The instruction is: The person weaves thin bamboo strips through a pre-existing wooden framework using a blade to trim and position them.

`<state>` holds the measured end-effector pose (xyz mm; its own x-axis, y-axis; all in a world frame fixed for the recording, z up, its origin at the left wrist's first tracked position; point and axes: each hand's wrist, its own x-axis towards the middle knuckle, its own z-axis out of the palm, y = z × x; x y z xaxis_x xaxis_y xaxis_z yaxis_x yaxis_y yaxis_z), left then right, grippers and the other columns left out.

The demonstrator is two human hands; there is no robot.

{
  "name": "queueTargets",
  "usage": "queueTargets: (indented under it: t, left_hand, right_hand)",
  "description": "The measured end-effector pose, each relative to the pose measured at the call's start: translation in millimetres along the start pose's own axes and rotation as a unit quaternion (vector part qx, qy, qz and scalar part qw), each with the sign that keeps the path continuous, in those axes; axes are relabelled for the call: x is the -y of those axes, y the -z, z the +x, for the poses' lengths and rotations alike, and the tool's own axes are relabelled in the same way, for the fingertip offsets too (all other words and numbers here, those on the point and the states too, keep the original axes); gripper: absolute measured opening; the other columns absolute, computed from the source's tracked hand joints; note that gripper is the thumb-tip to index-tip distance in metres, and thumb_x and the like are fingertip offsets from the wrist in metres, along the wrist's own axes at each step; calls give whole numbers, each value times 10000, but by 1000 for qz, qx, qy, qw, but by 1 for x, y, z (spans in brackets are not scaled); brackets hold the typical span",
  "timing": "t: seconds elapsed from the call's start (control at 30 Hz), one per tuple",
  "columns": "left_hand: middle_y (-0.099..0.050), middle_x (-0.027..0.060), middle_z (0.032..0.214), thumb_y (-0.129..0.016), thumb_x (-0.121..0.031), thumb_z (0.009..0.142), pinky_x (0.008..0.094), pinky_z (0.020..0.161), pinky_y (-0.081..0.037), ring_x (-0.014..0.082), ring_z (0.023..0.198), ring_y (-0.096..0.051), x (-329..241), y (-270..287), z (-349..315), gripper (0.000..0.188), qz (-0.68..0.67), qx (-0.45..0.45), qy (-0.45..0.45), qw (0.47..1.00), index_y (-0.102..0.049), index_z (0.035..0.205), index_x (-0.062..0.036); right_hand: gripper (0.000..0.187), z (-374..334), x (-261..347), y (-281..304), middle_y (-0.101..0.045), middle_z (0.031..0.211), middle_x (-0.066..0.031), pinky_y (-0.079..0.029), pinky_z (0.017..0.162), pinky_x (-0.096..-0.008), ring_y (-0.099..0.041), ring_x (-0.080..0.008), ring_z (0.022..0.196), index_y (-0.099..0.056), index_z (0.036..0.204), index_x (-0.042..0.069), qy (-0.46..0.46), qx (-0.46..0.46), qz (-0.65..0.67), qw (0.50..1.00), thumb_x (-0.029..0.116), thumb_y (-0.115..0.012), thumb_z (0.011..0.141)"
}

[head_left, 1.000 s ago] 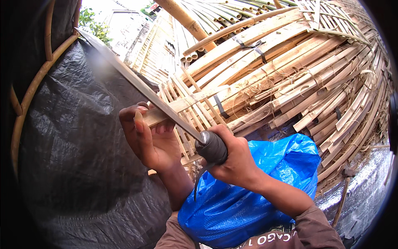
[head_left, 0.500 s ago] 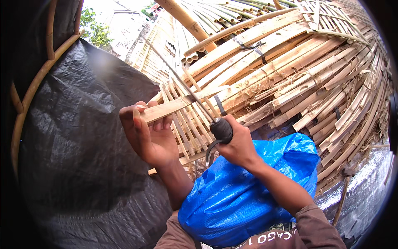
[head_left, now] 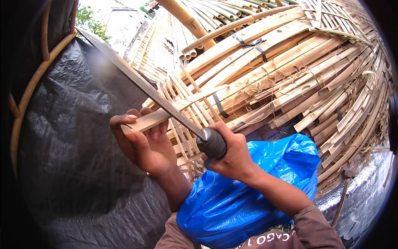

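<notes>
As the left hand (head_left: 146, 146) pinches a bamboo slat (head_left: 148, 120) pointing toward two o'clock, the right hand (head_left: 234, 153) clamps a machete (head_left: 154, 94) across it, toward ten; shaving seems in hand, next needing a steady slat.

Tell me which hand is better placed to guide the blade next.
Likely the right hand: it grips the black handle of the blade, while the left hand holds the bamboo strip.
</notes>
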<state>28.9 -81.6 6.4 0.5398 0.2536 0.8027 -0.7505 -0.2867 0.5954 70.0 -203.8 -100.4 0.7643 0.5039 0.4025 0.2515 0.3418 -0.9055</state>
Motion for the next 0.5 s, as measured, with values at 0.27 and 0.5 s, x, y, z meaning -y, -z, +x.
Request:
queueTargets:
  t: [0.27,0.5]
  left_hand:
    - [-421,-32,804,-595,-350,977,246,582,-345,65,639,-371,3,7,-2,279,1,-11,1,1000,-502,1047,-97]
    - [-472,-16,880,-617,-365,963,235,574,-377,66,631,-397,4,8,-6,311,11,-34,1,999,-491,1047,-94]
  right_hand:
    - [466,-3,-10,1,-666,822,-218,-532,686,-465,-659,-436,800,-572,1084,65,12,-21,-22,999,68,-754,655]
    - [424,-4,18,4,-652,785,-214,-516,655,-489,-647,-445,776,-567,1037,63,14,-12,-61,998,85,-751,655]
